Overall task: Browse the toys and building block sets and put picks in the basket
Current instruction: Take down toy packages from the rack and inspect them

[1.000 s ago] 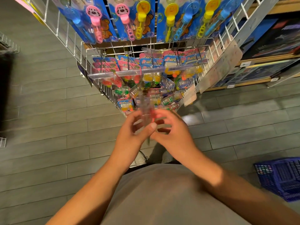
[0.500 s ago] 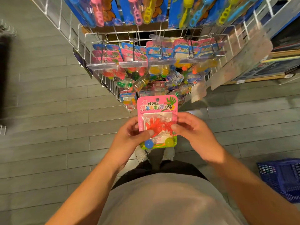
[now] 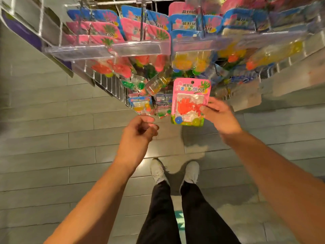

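- Here the right hand (image 3: 222,118) pinches the pink toy card (image 3: 190,101) by its lower right edge, long axis upright, the card rising left of the grip.
- The left hand (image 3: 139,132), loosely curled and holding nothing, hangs just left of it.
- No basket shows, so the drop likely falls to the right hand.

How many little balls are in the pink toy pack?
2 show. Both sit at the bottom of the pink toy pack held by the right hand: a blue ball on the left, a yellow-green ball on the right. The thumb may hide more.
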